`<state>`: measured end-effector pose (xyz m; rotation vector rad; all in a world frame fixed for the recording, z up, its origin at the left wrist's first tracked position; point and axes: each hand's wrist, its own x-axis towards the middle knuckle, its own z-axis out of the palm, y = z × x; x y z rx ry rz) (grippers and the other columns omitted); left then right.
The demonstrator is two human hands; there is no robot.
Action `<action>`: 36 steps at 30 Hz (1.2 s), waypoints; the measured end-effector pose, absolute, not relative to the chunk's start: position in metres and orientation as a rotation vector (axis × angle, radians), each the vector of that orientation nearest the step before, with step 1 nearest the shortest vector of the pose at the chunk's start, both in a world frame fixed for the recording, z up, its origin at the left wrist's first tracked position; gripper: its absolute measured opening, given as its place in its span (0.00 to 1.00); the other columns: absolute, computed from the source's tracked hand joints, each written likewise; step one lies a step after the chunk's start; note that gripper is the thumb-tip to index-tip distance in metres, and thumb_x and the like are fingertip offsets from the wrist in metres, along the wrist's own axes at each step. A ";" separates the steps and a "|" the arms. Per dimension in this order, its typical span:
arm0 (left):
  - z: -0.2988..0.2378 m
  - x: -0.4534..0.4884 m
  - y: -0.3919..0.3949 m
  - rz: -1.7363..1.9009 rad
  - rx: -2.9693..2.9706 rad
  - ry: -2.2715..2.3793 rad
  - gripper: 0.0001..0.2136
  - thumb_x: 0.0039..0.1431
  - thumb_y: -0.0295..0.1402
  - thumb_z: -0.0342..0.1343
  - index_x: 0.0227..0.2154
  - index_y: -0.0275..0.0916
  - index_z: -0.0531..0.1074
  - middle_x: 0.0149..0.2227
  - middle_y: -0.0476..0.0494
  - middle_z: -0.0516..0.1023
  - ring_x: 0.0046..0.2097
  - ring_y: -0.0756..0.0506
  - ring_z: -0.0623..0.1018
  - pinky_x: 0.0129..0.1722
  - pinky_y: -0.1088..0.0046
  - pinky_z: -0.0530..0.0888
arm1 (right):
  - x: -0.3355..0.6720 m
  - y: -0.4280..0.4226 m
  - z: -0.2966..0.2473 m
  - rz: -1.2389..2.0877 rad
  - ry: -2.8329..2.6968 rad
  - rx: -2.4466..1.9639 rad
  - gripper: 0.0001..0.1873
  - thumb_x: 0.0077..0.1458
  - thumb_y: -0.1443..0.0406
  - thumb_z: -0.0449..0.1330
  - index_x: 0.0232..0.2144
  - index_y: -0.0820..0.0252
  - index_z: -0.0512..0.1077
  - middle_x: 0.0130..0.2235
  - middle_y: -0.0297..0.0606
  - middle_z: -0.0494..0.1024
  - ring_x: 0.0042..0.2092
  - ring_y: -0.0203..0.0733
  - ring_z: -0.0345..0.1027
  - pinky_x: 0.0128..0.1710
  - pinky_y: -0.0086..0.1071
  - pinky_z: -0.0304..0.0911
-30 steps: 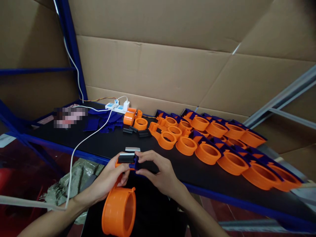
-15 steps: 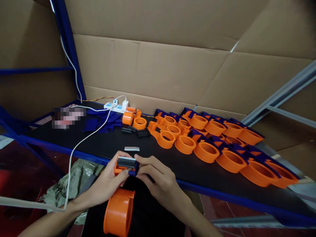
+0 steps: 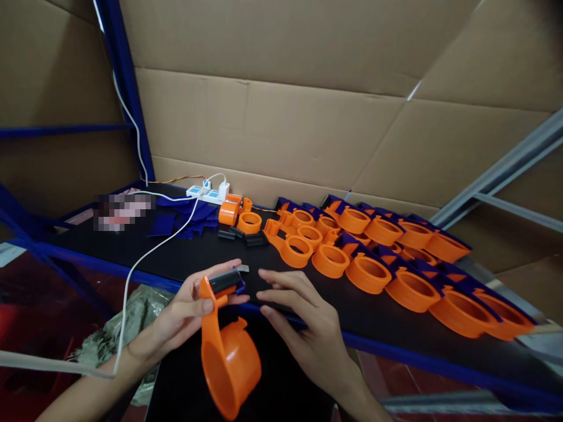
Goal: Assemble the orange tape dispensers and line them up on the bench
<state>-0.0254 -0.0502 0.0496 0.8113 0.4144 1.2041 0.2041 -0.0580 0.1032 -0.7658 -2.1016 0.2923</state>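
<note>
My left hand (image 3: 187, 310) is closed round the upper end of an orange tape dispenser (image 3: 235, 363), its thumb on the side of the frame. The dispenser's ring hangs tilted below the hand. A black roller (image 3: 224, 282) sits across its top, and a bit of blue plastic (image 3: 240, 287) shows at the right end. My right hand (image 3: 303, 322) is just to the right, holding nothing, its fingers stretched and apart. Beyond my left fingertips lies a small metal strip (image 3: 243, 268), partly hidden by them.
Rows of orange dispensers with blue parts (image 3: 369, 274) cover the table's right side. Several black rollers (image 3: 254, 240), a pile of blue plastic pieces (image 3: 187, 220) and a power strip (image 3: 206, 192) lie farther back. A white cable (image 3: 149, 249) crosses the left side.
My right hand has let go of the dispenser and moved right, fingers opening. My left hand has turned the dispenser, swinging its ring rightward; the serrated edge no longer shows.
</note>
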 end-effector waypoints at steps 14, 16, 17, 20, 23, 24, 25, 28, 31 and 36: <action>0.050 -0.023 -0.051 1.407 0.867 0.625 0.32 0.45 0.28 0.73 0.56 0.41 0.73 0.56 0.34 0.75 0.54 0.31 0.78 0.54 0.57 0.75 | 0.173 -0.074 0.083 0.210 -2.251 -0.862 0.07 0.64 0.68 0.58 0.42 0.58 0.76 0.37 0.41 0.81 0.37 0.45 0.72 0.38 0.40 0.69; 0.051 -0.023 -0.048 1.373 0.824 0.465 0.30 0.50 0.39 0.70 0.56 0.39 0.73 0.59 0.31 0.73 0.57 0.29 0.75 0.57 0.53 0.72 | 0.178 -0.068 0.088 0.438 -2.097 -0.873 0.05 0.62 0.66 0.62 0.41 0.57 0.77 0.37 0.39 0.81 0.37 0.43 0.73 0.40 0.36 0.69; 0.051 -0.023 -0.047 1.348 0.789 0.376 0.28 0.54 0.44 0.66 0.56 0.37 0.73 0.60 0.30 0.73 0.59 0.29 0.74 0.58 0.51 0.70 | 0.181 -0.065 0.091 0.605 -2.000 -0.884 0.05 0.60 0.65 0.64 0.39 0.56 0.78 0.36 0.38 0.81 0.37 0.42 0.74 0.39 0.34 0.69; 0.046 -0.022 -0.042 1.256 0.720 0.200 0.26 0.60 0.48 0.59 0.55 0.36 0.74 0.61 0.30 0.73 0.62 0.30 0.70 0.59 0.52 0.68 | 0.185 -0.053 0.091 1.217 -1.730 -0.863 0.09 0.57 0.59 0.67 0.39 0.57 0.79 0.37 0.37 0.82 0.37 0.39 0.76 0.38 0.30 0.70; 0.037 -0.022 -0.039 1.184 0.700 0.112 0.35 0.52 0.52 0.64 0.59 0.37 0.70 0.60 0.32 0.73 0.63 0.31 0.69 0.59 0.56 0.69 | 0.186 -0.036 0.090 1.666 -1.685 -0.801 0.16 0.57 0.54 0.66 0.39 0.60 0.79 0.36 0.38 0.83 0.35 0.38 0.77 0.36 0.29 0.70; 0.035 -0.022 -0.038 1.198 0.681 0.092 0.36 0.50 0.52 0.66 0.60 0.37 0.70 0.57 0.33 0.77 0.61 0.32 0.72 0.57 0.57 0.71 | 0.185 -0.028 0.092 1.730 -1.752 -0.804 0.18 0.59 0.52 0.63 0.38 0.62 0.79 0.35 0.38 0.83 0.34 0.38 0.77 0.35 0.30 0.70; 0.033 -0.023 -0.036 1.220 0.655 0.079 0.37 0.49 0.51 0.67 0.59 0.38 0.70 0.54 0.34 0.79 0.58 0.34 0.74 0.56 0.58 0.71 | 0.183 -0.017 0.097 1.716 -1.845 -0.825 0.21 0.61 0.50 0.60 0.36 0.63 0.79 0.32 0.39 0.82 0.32 0.38 0.76 0.34 0.30 0.70; 0.030 -0.026 -0.034 1.290 0.579 0.091 0.30 0.51 0.50 0.66 0.55 0.40 0.74 0.49 0.38 0.82 0.51 0.37 0.79 0.53 0.61 0.73 | 0.166 0.027 0.124 1.117 -2.173 -0.949 0.30 0.69 0.49 0.47 0.29 0.63 0.77 0.27 0.40 0.80 0.30 0.39 0.75 0.35 0.31 0.68; 0.029 -0.028 -0.033 1.306 0.578 0.138 0.26 0.53 0.49 0.65 0.51 0.40 0.77 0.51 0.37 0.82 0.50 0.36 0.80 0.51 0.60 0.75 | 0.127 0.082 0.146 0.106 -2.531 -1.003 0.19 0.69 0.57 0.52 0.37 0.61 0.78 0.40 0.44 0.81 0.44 0.45 0.75 0.45 0.36 0.65; 0.027 -0.028 -0.036 1.342 0.583 0.193 0.26 0.53 0.44 0.66 0.54 0.39 0.75 0.49 0.37 0.83 0.48 0.35 0.82 0.50 0.61 0.75 | 0.052 0.145 0.133 -0.241 -2.795 -0.971 0.11 0.61 0.69 0.59 0.44 0.61 0.78 0.48 0.49 0.78 0.50 0.50 0.72 0.46 0.36 0.64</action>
